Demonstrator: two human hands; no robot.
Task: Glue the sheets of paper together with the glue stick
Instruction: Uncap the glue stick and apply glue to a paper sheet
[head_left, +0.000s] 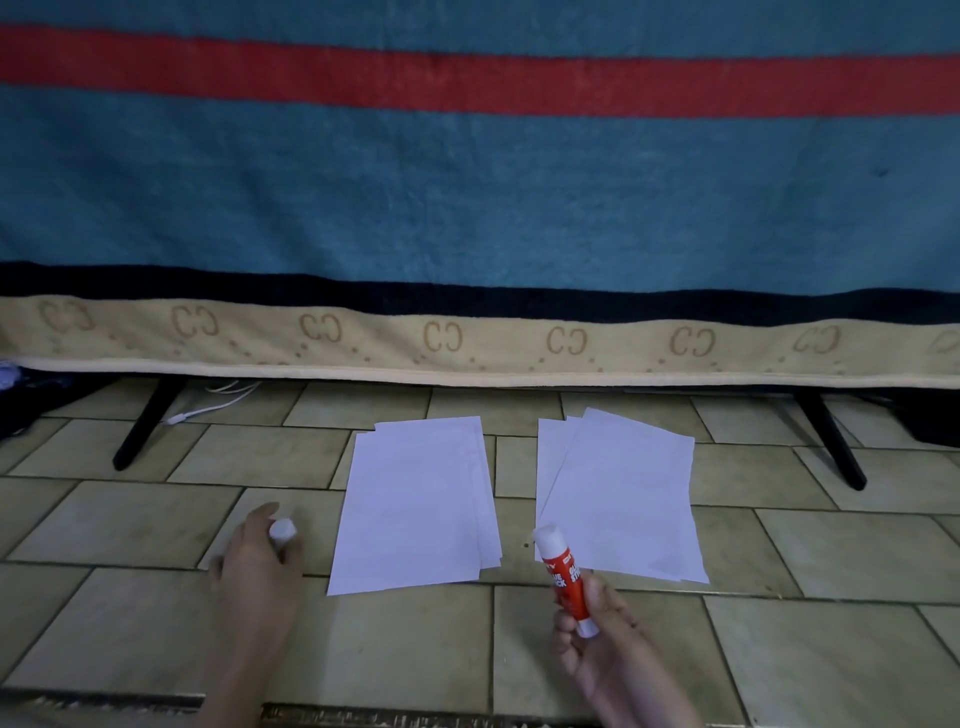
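Two small stacks of white paper lie on the tiled floor: a left stack and a right stack, each slightly fanned. My right hand grips a red glue stick by its lower end, its uncapped white top pointing up toward the near corner of the right stack. My left hand hovers low over the floor left of the left stack and pinches the white cap at its fingertips.
A blue blanket with a red stripe and beige border hangs across the back. Two black slanted legs stand on the tiles under it. A white cable lies near the left leg.
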